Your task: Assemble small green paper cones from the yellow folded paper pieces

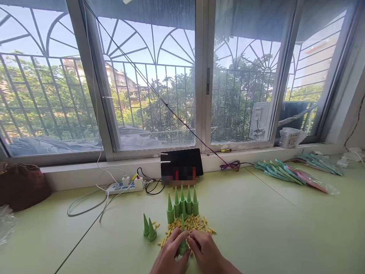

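My left hand (172, 249) is closed round a green cone (183, 222) that stands upright on a round green base near the table's front. My right hand (203, 247) is pinched against the cone's right side; whatever is between its fingertips is too small to make out. Just beyond my hands lies a pile of small yellow sticks (199, 222). Several green cones (182, 201) on cylindrical bases stand in a group behind the pile. Two more green cones (150, 230) stand to the left, with a few yellow sticks beside them.
A dark-screened tablet (181, 165) leans by the window sill. To its left lies a white power strip (125, 185) with cables. Bagged green and pink items (285, 173) lie back right, and a brown bag (24, 186) sits far left.
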A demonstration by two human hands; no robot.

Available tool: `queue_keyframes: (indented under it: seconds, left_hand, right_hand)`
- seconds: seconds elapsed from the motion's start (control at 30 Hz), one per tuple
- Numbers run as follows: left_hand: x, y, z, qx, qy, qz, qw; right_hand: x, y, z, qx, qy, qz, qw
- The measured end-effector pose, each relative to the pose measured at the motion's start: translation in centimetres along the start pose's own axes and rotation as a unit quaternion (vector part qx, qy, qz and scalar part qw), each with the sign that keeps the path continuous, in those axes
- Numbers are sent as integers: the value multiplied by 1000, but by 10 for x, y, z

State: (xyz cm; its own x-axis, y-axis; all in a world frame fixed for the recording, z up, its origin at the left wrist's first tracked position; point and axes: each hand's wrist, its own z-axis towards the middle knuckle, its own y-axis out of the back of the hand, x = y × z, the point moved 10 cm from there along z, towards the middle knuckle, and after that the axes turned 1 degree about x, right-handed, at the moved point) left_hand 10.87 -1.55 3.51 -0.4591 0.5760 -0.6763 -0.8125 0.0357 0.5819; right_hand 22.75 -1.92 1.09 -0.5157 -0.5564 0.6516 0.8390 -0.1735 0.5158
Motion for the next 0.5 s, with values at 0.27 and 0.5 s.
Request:
queue_keyframes:
  seconds: [0.27,0.5]
  left_hand:
    - [-3,1,0,-15,4,0,1000]
    - [-11,3,0,-27,2,-3,1000]
  right_hand:
    - [0,1,1,-1,-5,0,1000]
    - [3,2,1,-8,9,-10,1000]
